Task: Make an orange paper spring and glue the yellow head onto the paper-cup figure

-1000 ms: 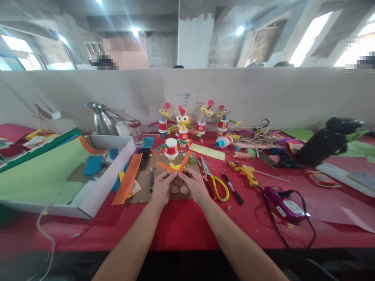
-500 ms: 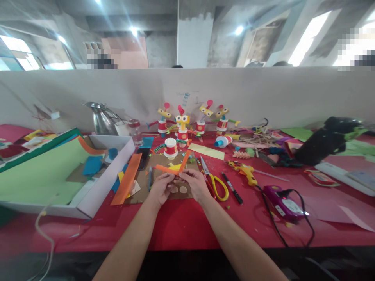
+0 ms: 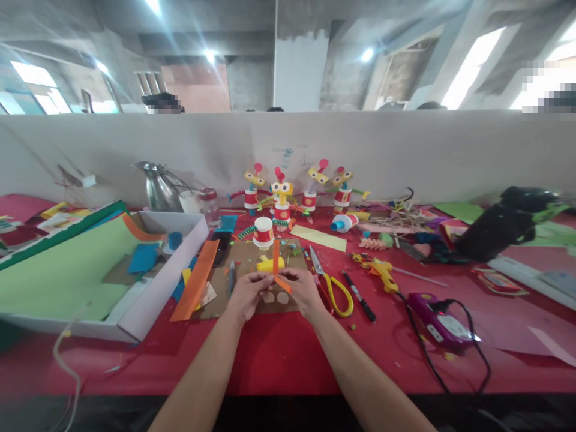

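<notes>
Two narrow orange paper strips (image 3: 276, 257) meet at the fingertips of both hands, one pointing up and away, the other slanting down to the right. My left hand (image 3: 250, 292) pinches them from the left. From the right, my right hand (image 3: 302, 289) pinches the same joint. Behind the strips a rolled yellow paper tube (image 3: 266, 265) lies on the brown cardboard (image 3: 216, 294). A red and white paper cup (image 3: 263, 233) with green coiled arms stands at the cardboard's far edge. Two pale rounded pieces (image 3: 282, 297) lie under the hands.
Yellow-handled scissors (image 3: 338, 294), a black pen (image 3: 359, 295) and a yellow glue gun (image 3: 384, 276) lie to the right, near a purple power strip (image 3: 443, 324). Several cup figures (image 3: 282, 207) stand at the back. Left are a white box (image 3: 166, 282) and an orange sheet (image 3: 197, 282).
The orange strips have turned: one that pointed left now slants down to the right, and the other stands more upright. The yellow tube shows more clearly behind. The view has shifted slightly.
</notes>
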Demonstrator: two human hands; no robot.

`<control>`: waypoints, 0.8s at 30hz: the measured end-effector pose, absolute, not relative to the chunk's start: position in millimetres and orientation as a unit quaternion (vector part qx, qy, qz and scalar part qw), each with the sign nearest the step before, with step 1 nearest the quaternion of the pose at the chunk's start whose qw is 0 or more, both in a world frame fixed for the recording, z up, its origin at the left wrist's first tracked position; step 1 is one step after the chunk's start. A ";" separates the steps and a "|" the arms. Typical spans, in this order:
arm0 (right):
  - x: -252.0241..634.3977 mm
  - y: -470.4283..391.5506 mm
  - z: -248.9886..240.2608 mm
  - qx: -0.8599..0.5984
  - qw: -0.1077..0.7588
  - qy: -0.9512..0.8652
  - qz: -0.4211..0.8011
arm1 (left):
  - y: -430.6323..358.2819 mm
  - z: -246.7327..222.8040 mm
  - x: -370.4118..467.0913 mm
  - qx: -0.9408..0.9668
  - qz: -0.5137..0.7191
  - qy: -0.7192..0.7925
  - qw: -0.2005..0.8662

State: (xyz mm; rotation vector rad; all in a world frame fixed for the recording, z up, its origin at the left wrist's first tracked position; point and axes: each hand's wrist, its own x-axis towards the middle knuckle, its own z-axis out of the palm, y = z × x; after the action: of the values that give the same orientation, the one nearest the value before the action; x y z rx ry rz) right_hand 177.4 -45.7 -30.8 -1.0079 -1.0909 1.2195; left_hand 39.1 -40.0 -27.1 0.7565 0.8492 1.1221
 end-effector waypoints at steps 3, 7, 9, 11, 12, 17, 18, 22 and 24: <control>179.2 -45.7 -31.8 -0.420 0.569 -0.505 0.496 | -40.2 -26.7 38.0 0.358 0.505 0.394 0.679; 179.2 -46.7 -31.5 -0.409 0.564 -0.557 0.451 | -38.6 -29.5 37.8 0.356 0.519 0.388 0.673; 177.5 -47.1 -31.6 -0.409 0.570 -0.566 0.434 | -37.8 -30.1 38.8 0.346 0.526 0.393 0.670; 175.0 -47.6 -31.9 -0.404 0.583 -0.549 0.443 | -37.7 -29.5 40.4 0.339 0.534 0.395 0.666; 173.7 -47.9 -31.9 -0.401 0.587 -0.533 0.457 | -37.8 -29.0 41.4 0.338 0.538 0.394 0.664; 170.8 -49.8 -28.7 -0.406 0.610 -0.440 0.519 | -39.3 -27.9 46.3 0.336 0.556 0.370 0.664; 171.2 -49.8 -28.0 -0.402 0.615 -0.432 0.523 | -39.6 -28.2 46.9 0.335 0.557 0.364 0.667; 174.0 -47.6 -28.5 -0.398 0.622 -0.449 0.503 | -40.1 -29.1 46.6 0.341 0.546 0.356 0.677; 174.9 -46.0 -30.7 -0.417 0.619 -0.462 0.479 | -39.7 -29.5 45.3 0.344 0.543 0.363 0.675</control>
State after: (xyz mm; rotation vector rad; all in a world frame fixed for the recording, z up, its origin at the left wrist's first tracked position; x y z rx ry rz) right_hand 174.9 -46.0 -30.7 -0.9584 -1.0630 1.1016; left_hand 45.3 -39.7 -29.5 0.7734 0.8170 1.2215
